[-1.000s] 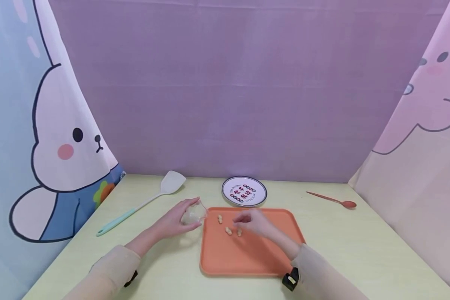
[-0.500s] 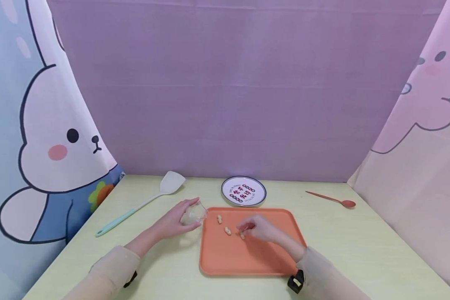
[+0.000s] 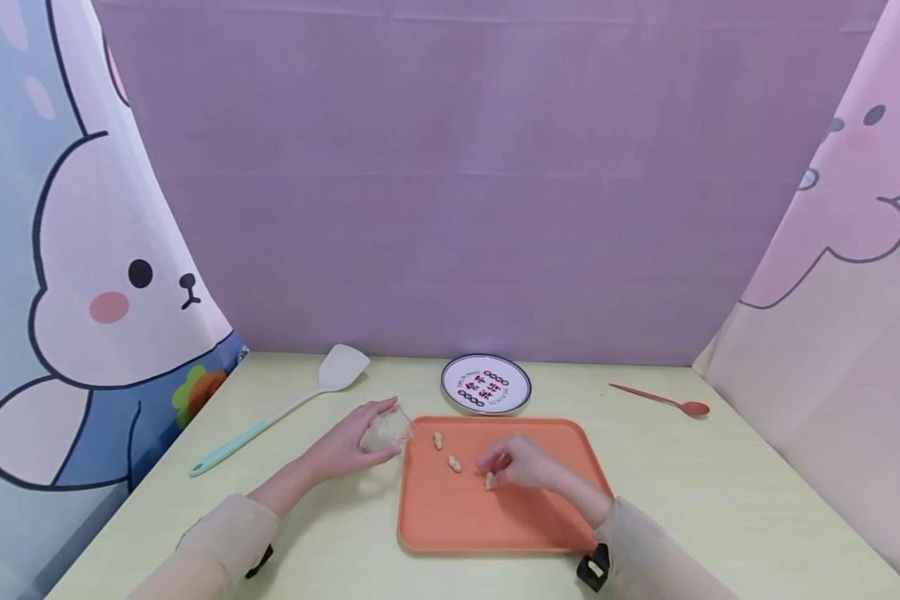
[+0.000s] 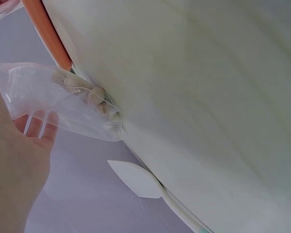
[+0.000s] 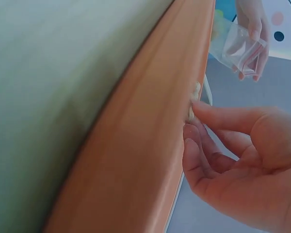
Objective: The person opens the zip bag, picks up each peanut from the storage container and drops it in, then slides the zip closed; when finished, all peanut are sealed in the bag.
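My left hand (image 3: 352,439) holds a clear plastic bag (image 4: 39,92) at its mouth, just left of the orange tray (image 3: 450,525). Several peanuts (image 4: 94,96) lie inside that bag, as the left wrist view shows. Over the middle of the tray, my right hand (image 3: 528,463) pinches a peanut (image 3: 489,481) between thumb and fingertips, low by the surface. Two more peanuts lie on the tray to the left of this hand: one nearer the middle (image 3: 454,463), the other by the upper left corner (image 3: 438,440).
Behind the tray stands a white plate (image 3: 486,385) with a dark rim and red print. A white spatula (image 3: 341,368) with a mint handle lies at the left. To the right rests a reddish-brown spoon (image 3: 693,409). A purple curtain (image 3: 450,183) closes off the back.
My right hand has come down and slightly nearer to me, and the peanut at its fingertips has shifted a little right and towards me. The left hand and bag stay put.
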Demonstrator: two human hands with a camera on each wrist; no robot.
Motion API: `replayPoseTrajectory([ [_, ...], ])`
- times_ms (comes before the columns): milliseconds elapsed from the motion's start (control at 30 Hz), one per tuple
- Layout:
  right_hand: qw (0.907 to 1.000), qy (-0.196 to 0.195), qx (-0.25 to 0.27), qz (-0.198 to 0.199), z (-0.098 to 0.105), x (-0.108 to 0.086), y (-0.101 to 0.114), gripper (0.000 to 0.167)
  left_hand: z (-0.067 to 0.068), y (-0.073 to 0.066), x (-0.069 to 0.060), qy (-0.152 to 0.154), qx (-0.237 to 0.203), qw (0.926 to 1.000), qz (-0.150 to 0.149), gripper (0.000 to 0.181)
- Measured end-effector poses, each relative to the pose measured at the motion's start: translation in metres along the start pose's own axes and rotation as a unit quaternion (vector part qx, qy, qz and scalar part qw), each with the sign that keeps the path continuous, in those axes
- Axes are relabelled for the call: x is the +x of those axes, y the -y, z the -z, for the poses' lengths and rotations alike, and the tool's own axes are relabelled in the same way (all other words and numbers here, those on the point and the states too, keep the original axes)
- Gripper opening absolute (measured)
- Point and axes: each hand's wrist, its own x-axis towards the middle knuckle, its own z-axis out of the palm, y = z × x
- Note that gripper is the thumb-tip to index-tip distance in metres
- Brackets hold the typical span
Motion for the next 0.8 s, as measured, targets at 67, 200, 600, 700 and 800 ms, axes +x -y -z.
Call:
replayPoseTrajectory([
  [67, 0.9999, 0.0, 0.009, -0.004, 0.0, 0.0, -0.001, 0.02, 0.0, 0.0, 0.0, -0.001, -0.001, 1.0, 0.0, 0.073],
  [200, 0.9996, -0.001, 0.024, -0.016, -0.002, -0.001, -0.003, 0.015, 0.0, 0.0, 0.0, 0.0, -0.001, 1.0, 0.0, 0.073],
  [600, 0.9993, -0.016, -0.007, -0.032, 0.001, -0.008, -0.009, 0.014, -0.001, 0.0, 0.0, 0.002, -0.001, 1.0, -0.001, 0.073],
  [700, 0.9993, -0.014, -0.011, -0.033, 0.001, -0.008, -0.011, 0.013, -0.001, 0.0, 0.0, 0.002, -0.002, 1.0, -0.001, 0.073],
  [800, 0.999, -0.01, 0.005, -0.043, 0.001, -0.009, -0.011, 0.013, -0.002, 0.001, 0.0, 0.003, -0.002, 1.0, -0.002, 0.073],
])
